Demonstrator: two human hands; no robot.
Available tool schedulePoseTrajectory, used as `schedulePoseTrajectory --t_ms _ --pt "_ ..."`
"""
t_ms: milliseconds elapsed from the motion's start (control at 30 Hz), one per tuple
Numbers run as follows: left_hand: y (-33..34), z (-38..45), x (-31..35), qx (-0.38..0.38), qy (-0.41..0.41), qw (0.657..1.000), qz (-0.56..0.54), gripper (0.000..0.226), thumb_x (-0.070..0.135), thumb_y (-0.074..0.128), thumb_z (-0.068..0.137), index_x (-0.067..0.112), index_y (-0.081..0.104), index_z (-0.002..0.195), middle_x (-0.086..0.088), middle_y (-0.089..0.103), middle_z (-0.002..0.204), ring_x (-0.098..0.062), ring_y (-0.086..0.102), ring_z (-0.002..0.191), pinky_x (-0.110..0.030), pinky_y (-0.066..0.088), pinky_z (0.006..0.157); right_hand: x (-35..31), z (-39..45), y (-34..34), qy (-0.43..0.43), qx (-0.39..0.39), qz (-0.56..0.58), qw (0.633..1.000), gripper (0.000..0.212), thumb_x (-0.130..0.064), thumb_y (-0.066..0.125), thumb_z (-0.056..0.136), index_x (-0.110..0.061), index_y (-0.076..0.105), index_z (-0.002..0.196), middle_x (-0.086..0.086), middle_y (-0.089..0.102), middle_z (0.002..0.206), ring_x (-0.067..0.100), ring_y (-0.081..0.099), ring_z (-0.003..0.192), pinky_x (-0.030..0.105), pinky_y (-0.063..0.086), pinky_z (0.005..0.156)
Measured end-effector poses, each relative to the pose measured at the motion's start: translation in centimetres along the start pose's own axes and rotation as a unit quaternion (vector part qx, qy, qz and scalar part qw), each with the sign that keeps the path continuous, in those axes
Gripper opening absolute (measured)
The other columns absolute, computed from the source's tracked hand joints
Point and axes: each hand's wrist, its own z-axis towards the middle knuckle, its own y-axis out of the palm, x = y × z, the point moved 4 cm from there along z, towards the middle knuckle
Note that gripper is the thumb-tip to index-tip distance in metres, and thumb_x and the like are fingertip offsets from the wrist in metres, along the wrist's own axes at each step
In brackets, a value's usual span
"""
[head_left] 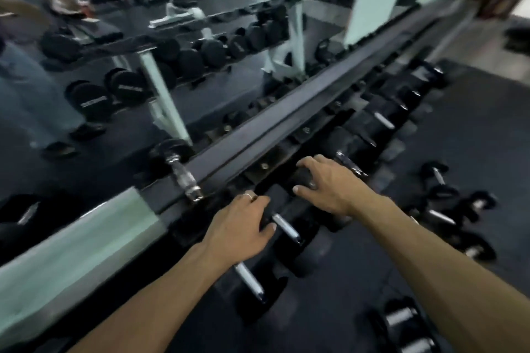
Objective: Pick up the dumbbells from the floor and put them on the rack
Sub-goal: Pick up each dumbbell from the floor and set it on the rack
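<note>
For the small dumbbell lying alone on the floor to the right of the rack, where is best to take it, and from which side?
Take the small dumbbell by its bare metal handle, between the two black heads, coming from above. It lies flat on the floor mat with the handle facing up, so fingers can probably wrap around it.

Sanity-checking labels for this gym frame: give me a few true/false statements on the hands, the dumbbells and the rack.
1. Both hands rest on black dumbbell heads on the dark metal rack. True: left hand, right hand.
2. No dumbbells are left on the floor. False: several black dumbbells with chrome handles lie on the dark floor mat at right.
3. The left hand wears a ring. True.
4. The right hand lifts a dumbbell high above the rack. False: it rests on one lying on the rack.
</note>
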Motion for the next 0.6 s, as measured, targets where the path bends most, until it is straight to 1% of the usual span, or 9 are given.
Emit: schedulePoseTrajectory --t_ms 167,300,467,600 --pt "6.6 1.9 9.4 -0.084 0.097 0.99 0.052 0.053 0.047 0.053 0.091 0.022 0.045 0.137 0.002 0.047 0.134 -0.019 0.044 0.128 -0.038 0.047 0.095 10.9 -10.7 1.2 0.139 -0.005 0.004 0.99 0.057 -0.05 0.053 0.09 -0.021 0.04 0.139 0.006 0.05 0.13 0.03 0.05 0.121 0.045 0.044 0.098" --pt "14.3 2.3 17.1 -0.156 0.163 0.972 0.064 0.054 0.048 0.053 0.091 0.022 0.045 0.138 0.002 0.048 0.135 -0.019 0.044 0.127 -0.039 0.047 0.096 19.3 -19.7 4.8 0.228 -0.01 0.033 0.973 0.059 -0.053 0.053 0.088 -0.021 0.041 0.137 0.006 0.051 0.125 0.029 0.053 0.116 0.046 0.045 0.097" --pt "25.6 1.6 24.9 -0.249 0.207 0.942 0.082 0.055 0.047 0.051 0.094 0.023 0.04 0.142 0.002 0.044 0.139 -0.018 0.045 0.127 -0.037 0.044 0.096 28.1 -29.4 11.3 0.321 -0.036 0.086 0.942 0.059 -0.05 0.055 0.089 -0.021 0.04 0.138 0.005 0.05 0.125 0.028 0.053 0.114 0.045 0.048 0.094" --pt "34.4 1.7 27.1 -0.312 0.21 0.922 0.089 0.056 0.047 0.051 0.094 0.023 0.039 0.143 0.0 0.044 0.14 -0.019 0.043 0.129 -0.037 0.044 0.098 33.5 -34.5 18.0 0.368 -0.058 0.127 0.919 0.055 -0.048 0.057 0.088 -0.021 0.043 0.134 0.005 0.051 0.124 0.029 0.055 0.114 0.043 0.047 0.093"
